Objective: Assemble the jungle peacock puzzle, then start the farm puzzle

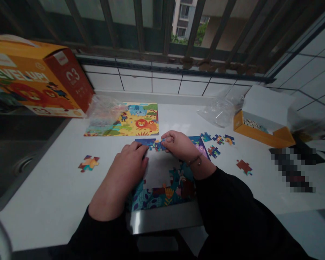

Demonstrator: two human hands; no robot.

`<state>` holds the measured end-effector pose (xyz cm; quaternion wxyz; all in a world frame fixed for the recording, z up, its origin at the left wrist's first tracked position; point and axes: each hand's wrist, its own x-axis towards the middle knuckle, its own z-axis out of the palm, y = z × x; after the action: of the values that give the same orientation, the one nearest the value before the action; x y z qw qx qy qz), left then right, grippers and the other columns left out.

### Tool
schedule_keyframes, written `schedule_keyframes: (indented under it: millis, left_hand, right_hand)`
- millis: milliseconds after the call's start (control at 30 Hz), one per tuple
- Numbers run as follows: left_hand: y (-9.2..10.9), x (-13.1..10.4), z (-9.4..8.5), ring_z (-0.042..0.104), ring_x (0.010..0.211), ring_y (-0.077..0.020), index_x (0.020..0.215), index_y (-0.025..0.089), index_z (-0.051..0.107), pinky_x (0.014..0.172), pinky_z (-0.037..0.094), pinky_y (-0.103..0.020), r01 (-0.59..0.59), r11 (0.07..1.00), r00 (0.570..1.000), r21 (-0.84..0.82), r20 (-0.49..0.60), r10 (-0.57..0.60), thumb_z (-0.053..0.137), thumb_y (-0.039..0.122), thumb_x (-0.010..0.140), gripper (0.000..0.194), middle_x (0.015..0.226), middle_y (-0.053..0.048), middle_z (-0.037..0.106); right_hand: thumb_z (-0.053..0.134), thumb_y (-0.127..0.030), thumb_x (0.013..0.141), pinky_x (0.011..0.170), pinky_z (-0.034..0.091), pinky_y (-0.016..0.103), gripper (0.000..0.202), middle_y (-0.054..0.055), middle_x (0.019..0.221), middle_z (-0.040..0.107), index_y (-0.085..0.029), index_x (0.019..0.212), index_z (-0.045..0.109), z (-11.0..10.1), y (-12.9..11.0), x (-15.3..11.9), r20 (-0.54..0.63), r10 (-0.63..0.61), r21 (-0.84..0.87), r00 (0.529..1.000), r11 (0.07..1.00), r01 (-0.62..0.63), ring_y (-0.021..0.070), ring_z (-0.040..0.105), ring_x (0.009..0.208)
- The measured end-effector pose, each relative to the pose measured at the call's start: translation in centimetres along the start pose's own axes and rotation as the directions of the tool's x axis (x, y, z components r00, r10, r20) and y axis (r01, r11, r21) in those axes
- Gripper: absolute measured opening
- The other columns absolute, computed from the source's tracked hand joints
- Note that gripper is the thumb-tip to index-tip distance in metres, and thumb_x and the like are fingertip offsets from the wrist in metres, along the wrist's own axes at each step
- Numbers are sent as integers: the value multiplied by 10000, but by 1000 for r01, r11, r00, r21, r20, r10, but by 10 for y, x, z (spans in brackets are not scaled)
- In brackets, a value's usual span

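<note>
A partly assembled jigsaw puzzle point(168, 196) with dark blue and teal pictures lies on the white counter, its middle showing bare white. Between the thumb and fingers of my right hand point(180, 146) is a small blue puzzle piece point(159, 145), at the puzzle's upper edge. My left hand point(131, 162) rests over the puzzle's left side, fingers loosely extended and fingertips near the upper left part. Several loose pieces point(213, 151) lie to the right of the puzzle. A reddish-brown piece point(244, 167) sits farther right, and joined pieces point(89, 163) with an orange and teal picture lie at the left.
Behind the puzzle is a yellow animal picture sheet point(147, 122), partly under a clear plastic bag point(107, 110). An orange carton point(38, 79) stands back left beside the sink point(24, 164). Another plastic bag point(219, 110) and an open box point(262, 133) with pieces are at right.
</note>
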<state>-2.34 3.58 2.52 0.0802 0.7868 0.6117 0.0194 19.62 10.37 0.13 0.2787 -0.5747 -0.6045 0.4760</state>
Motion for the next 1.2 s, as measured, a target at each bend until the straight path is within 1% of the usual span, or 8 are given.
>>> schedule_keyframes:
  millis: [200, 333, 467, 667, 800, 1000, 1100, 1200]
  left_hand:
    - [2, -1, -2, 660, 1300, -361, 1460, 182, 718, 1122, 577, -504, 0, 1000, 1000, -13, 19, 0, 593, 266, 1071, 417, 1463, -175, 690]
    - [4, -1, -4, 660, 1312, -355, 1459, 184, 719, 1149, 567, -490, 15, 1000, 999, -6, 32, -15, 626, 269, 1069, 410, 1467, -161, 693]
    - [3, -1, -2, 658, 1322, -363, 1488, 174, 710, 1151, 566, -496, 12, 1000, 1000, -3, 21, -12, 618, 264, 1078, 430, 1472, -163, 693]
    - [2, -1, 1, 660, 1326, -371, 1516, 178, 699, 1131, 575, -514, 14, 1000, 1000, -24, 6, -14, 631, 276, 1073, 459, 1482, -181, 691]
    - [4, -1, 0, 647, 1341, -386, 1510, 172, 704, 1126, 575, -527, 19, 1000, 1000, -23, 3, -19, 632, 275, 1067, 460, 1488, -189, 685]
    - [6, -1, -3, 642, 1344, -382, 1497, 174, 703, 1130, 565, -513, 26, 1000, 1000, -15, 17, -25, 621, 283, 1070, 448, 1491, -189, 678]
    - [7, -1, -4, 641, 1337, -385, 1500, 171, 700, 1132, 564, -516, 30, 999, 999, -9, 35, -30, 619, 288, 1072, 452, 1490, -186, 674]
    - [7, -1, -4, 640, 1337, -382, 1516, 166, 689, 1135, 564, -514, 28, 1000, 999, -8, 36, -28, 622, 288, 1071, 466, 1487, -185, 673]
  right_hand:
    - [757, -107, 986, 634, 585, 264, 161, -24, 863, 727, -215, 1095, 711, 1, -4, -8, -35, 15, 29, 999, 999, -14, 136, 745, 685]
    - [754, -133, 997, 648, 567, 259, 165, -16, 887, 748, -210, 1139, 720, 0, -4, -11, -25, -10, -34, 1000, 999, 9, 131, 737, 691]
    - [788, -167, 966, 669, 528, 263, 140, -11, 853, 769, -216, 1088, 738, -2, 0, -14, 26, -69, -155, 997, 985, 72, 149, 720, 735]
    - [802, -192, 950, 717, 479, 274, 114, -4, 854, 781, -210, 1053, 755, 1, -1, -18, 30, -133, -319, 991, 938, 135, 158, 692, 772]
    - [841, -217, 930, 741, 468, 289, 107, 20, 919, 789, -209, 1011, 773, 4, -5, -19, 28, -188, -412, 982, 892, 183, 167, 676, 807]
    - [791, -167, 949, 743, 458, 294, 64, 8, 867, 760, -206, 974, 746, 10, -4, -19, 13, -179, -430, 984, 887, 167, 169, 660, 807]
    - [805, -205, 969, 808, 490, 313, 57, 38, 959, 774, -201, 997, 755, 8, -1, -20, 5, -231, -473, 973, 857, 206, 185, 680, 876]
    - [889, -305, 948, 941, 527, 360, 230, 97, 1147, 774, -195, 1112, 770, 4, 3, -22, 37, -326, -537, 945, 791, 294, 237, 706, 1048]
